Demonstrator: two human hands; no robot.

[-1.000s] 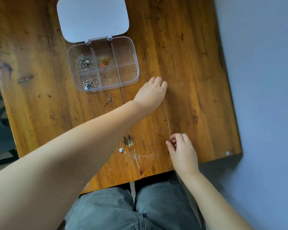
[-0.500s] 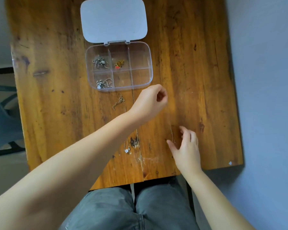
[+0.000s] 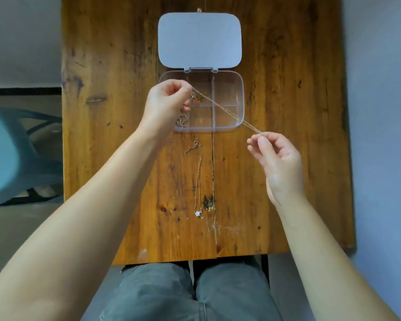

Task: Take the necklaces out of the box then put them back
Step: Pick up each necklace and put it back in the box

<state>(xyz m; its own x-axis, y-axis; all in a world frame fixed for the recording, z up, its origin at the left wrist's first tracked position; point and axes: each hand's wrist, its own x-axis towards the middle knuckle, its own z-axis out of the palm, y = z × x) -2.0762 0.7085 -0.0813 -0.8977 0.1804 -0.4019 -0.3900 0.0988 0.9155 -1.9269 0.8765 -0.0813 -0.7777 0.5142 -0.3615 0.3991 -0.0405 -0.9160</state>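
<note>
A thin gold necklace chain (image 3: pixel 227 110) is stretched taut in the air above the clear compartment box (image 3: pixel 239 98). My left hand (image 3: pixel 166 105) pinches one end over the box's left side. My right hand (image 3: pixel 277 158) pinches the other end, just off the box's near right corner. The box's lid (image 3: pixel 199 39) lies flat open behind it. Small jewellery pieces sit in the left and middle compartments, partly hidden by my left hand. A second necklace (image 3: pixel 198 181) with a small white pendant lies straight on the wood in front of the box.
The wooden table (image 3: pixel 102 158) has a seam running down its middle and an edge close to my knees. A blue chair (image 3: pixel 9 154) stands off the left side. A grey wall runs along the right.
Both hands have lifted the chain off the table. My left hand went up and left over the box; my right hand rose and moved right, pulling the chain taut.
</note>
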